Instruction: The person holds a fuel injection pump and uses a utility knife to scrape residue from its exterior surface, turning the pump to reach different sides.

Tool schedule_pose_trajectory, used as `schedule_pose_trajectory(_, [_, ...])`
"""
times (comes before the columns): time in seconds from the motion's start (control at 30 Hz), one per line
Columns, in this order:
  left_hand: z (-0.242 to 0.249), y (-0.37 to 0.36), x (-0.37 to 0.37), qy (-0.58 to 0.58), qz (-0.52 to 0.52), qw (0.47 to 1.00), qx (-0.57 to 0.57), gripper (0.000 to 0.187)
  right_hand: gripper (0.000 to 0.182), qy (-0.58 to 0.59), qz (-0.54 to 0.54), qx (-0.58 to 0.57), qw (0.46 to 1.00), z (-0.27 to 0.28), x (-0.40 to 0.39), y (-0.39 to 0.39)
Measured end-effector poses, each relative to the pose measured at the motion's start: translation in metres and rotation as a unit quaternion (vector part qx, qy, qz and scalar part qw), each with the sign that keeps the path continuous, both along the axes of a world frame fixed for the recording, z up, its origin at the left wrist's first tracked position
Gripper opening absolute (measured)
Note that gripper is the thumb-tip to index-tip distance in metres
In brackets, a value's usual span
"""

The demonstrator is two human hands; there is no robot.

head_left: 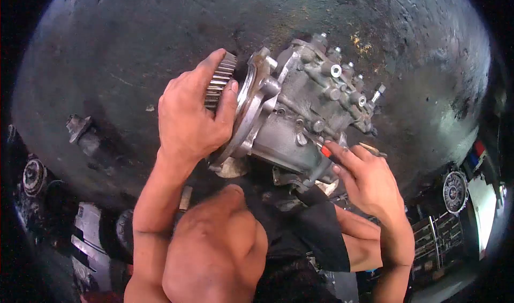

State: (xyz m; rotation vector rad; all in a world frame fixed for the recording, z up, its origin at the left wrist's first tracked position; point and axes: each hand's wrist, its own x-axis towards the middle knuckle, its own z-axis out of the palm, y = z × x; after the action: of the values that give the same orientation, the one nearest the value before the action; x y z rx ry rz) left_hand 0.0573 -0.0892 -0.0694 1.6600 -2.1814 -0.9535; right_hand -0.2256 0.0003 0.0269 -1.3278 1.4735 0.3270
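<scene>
A grey metal injection pump (292, 137) lies tilted on a dark, greasy surface, with bolts and round ports along its upper side. My left hand (193, 107) is wrapped round the toothed gear (220, 83) at the pump's left end, thumb against its near side. Beside the gear is the pump's wide flange (251, 96). At the lower right of the housing, my right hand (369, 180) pinches a small tool with a red-orange part (325, 151), its thin end pointing at the pump's side. The rest of the tool is hidden by my fingers.
A brush-like thing (373, 150) shows behind my right hand. To the left lies a small metal part (80, 129). Round toothed plates (455, 192) and other machine parts stand low at both sides. A bare leg (214, 249) is close below the pump.
</scene>
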Motion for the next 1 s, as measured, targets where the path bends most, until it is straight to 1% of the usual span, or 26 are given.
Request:
schedule_pose_trajectory(0.07, [-0.001, -0.001, 0.001, -0.001, -0.011, 1.000, -0.015, 0.043, 0.048, -0.005, 0.011, 0.015, 1.000, -0.001, -0.002, -0.012])
schedule_pose_trajectory(0.13, [0.000, -0.001, 0.000, -0.003, -0.007, 1.000, -0.007, 0.044, 0.046, -0.019, 0.023, 0.056, 0.998, -0.003, -0.004, -0.026])
schedule_pose_trajectory(0.17, [0.000, -0.002, 0.001, -0.007, -0.009, 1.000, -0.006, 0.044, 0.046, -0.018, 0.029, 0.060, 0.998, -0.006, -0.006, -0.030])
schedule_pose_trajectory(0.23, [-0.002, -0.002, 0.002, -0.006, -0.009, 1.000, -0.008, 0.044, 0.045, -0.054, 0.040, 0.068, 0.995, -0.012, -0.010, -0.036])
schedule_pose_trajectory(0.43, [-0.002, -0.003, 0.003, -0.004, -0.017, 1.000, 0.001, 0.045, 0.045, -0.066, 0.044, 0.083, 0.993, -0.015, -0.010, -0.043])
schedule_pose_trajectory(0.47, [-0.002, -0.003, 0.003, -0.005, -0.018, 1.000, -0.003, 0.046, 0.045, -0.065, 0.043, 0.085, 0.993, -0.014, -0.008, -0.042])
schedule_pose_trajectory(0.53, [-0.001, -0.004, 0.002, -0.006, -0.019, 1.000, 0.002, 0.046, 0.046, -0.050, 0.007, 0.086, 0.995, -0.009, -0.003, -0.039])
schedule_pose_trajectory(0.67, [-0.002, -0.004, 0.002, 0.006, -0.009, 1.000, -0.002, 0.045, 0.047, -0.045, -0.011, 0.072, 0.996, -0.006, 0.002, -0.029])
schedule_pose_trajectory(0.73, [-0.003, -0.003, 0.001, 0.003, -0.007, 1.000, -0.016, 0.044, 0.043, -0.004, 0.007, 0.123, 0.992, -0.003, 0.003, -0.030])
schedule_pose_trajectory(0.77, [-0.004, -0.002, 0.000, 0.003, -0.007, 1.000, -0.030, 0.043, 0.043, -0.005, 0.007, 0.119, 0.993, -0.002, 0.003, -0.028])
schedule_pose_trajectory(0.87, [-0.003, -0.002, -0.001, -0.002, -0.001, 1.000, -0.030, 0.041, 0.045, -0.024, -0.024, 0.087, 0.996, -0.004, 0.001, -0.017])
schedule_pose_trajectory(0.93, [-0.003, -0.002, -0.001, 0.002, 0.002, 0.999, -0.038, 0.041, 0.052, -0.058, -0.059, 0.033, 0.996, -0.009, -0.006, -0.004])
schedule_pose_trajectory(0.97, [-0.003, -0.001, 0.000, 0.006, 0.003, 0.999, -0.041, 0.040, 0.052, -0.060, -0.056, 0.031, 0.996, -0.011, -0.007, 0.004])
schedule_pose_trajectory(1.0, [-0.004, -0.001, 0.000, 0.004, 0.005, 0.999, -0.041, 0.040, 0.054, -0.068, -0.126, 0.025, 0.989, -0.011, -0.008, 0.013])
